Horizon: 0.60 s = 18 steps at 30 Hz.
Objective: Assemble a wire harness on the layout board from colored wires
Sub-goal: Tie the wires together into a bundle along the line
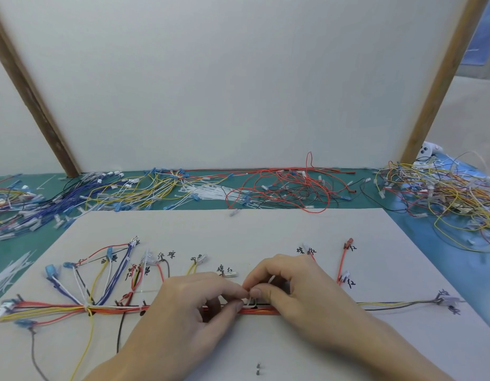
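White plastic cable tie (250,301) loops the orange-and-red wire trunk (259,312) mid-board on our pale layout board (293,224); our left hand (194,306) and right hand (290,287) both pinch it. If the tail slips the head, or catches a branch, we bind it wrongly.

Two hands show at the bottom of the picture, the left hand (194,306) and the right hand (299,287). Both are bare. No gloves, rings or watches can be seen on them. The fingernails are short and plain, with no polish. Behind each hand a bare forearm runs down to the bottom edge of the picture. No sleeve shows on either arm. The rest of the person is out of the picture.
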Available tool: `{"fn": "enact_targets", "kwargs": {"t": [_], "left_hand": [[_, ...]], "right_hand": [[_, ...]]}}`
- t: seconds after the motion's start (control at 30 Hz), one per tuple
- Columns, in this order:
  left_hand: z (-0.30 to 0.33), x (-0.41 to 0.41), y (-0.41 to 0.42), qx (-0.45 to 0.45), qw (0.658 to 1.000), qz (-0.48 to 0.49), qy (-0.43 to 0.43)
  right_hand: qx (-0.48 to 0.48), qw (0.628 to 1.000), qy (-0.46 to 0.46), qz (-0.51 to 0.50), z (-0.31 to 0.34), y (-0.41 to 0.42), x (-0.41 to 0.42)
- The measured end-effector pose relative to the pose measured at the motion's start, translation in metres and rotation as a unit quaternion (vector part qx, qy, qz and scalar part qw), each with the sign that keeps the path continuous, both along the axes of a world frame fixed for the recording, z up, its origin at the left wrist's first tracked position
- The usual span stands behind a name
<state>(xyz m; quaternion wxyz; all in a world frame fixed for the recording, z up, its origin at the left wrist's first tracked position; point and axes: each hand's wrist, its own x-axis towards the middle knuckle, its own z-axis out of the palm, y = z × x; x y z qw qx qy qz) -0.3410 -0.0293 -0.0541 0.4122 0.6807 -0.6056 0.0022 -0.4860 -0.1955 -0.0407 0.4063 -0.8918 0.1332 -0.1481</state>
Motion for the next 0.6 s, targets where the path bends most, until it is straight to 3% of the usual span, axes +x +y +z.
{"fn": "enact_targets", "kwargs": {"t": [0.6], "left_hand": [[0.0017, -0.0025, 0.0014, -0.002, 1.0, 0.01, 0.004]], "right_hand": [[0.017, 1.0, -0.006, -0.003, -0.0021, -0.0008, -0.0001]]}}
